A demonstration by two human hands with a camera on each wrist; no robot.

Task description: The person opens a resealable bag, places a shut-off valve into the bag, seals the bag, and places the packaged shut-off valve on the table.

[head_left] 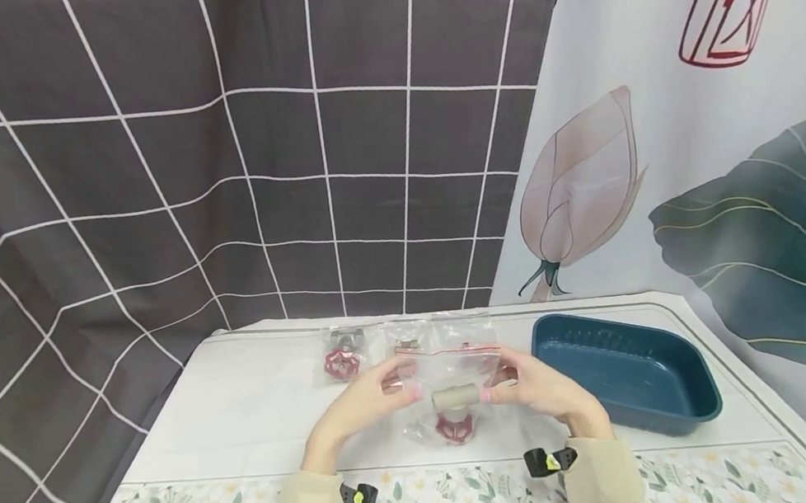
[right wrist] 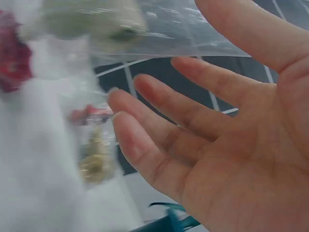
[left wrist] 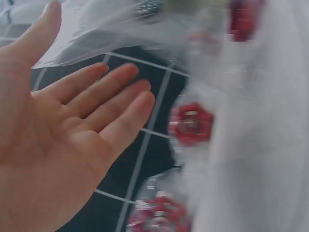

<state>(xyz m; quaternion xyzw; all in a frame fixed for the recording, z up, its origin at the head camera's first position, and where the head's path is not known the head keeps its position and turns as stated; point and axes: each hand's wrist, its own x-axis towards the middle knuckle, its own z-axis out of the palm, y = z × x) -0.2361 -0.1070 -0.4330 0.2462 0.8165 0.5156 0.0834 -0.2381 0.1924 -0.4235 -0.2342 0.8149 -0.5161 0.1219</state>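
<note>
In front of me both hands hold a clear zip bag (head_left: 423,428) by its two sides, its red zip line uppermost. Inside is a valve with a pale grey-green tubular body (head_left: 455,397) and a red handwheel (head_left: 456,428) below. My left hand (head_left: 365,409) has the left side between thumb and fingers; my right hand (head_left: 541,385) has the right side likewise. The wrist views show the other fingers of the left hand (left wrist: 82,121) and right hand (right wrist: 207,140) loosely extended behind the bag. The thumb contacts are partly hidden.
Behind the held bag lie more clear bags: one with a red-wheeled valve (head_left: 342,363), another with a brass-coloured fitting (head_left: 406,345), and a third bag (head_left: 464,329). A dark blue basin (head_left: 690,416) stands at the right on the white tabletop cover (head_left: 242,411).
</note>
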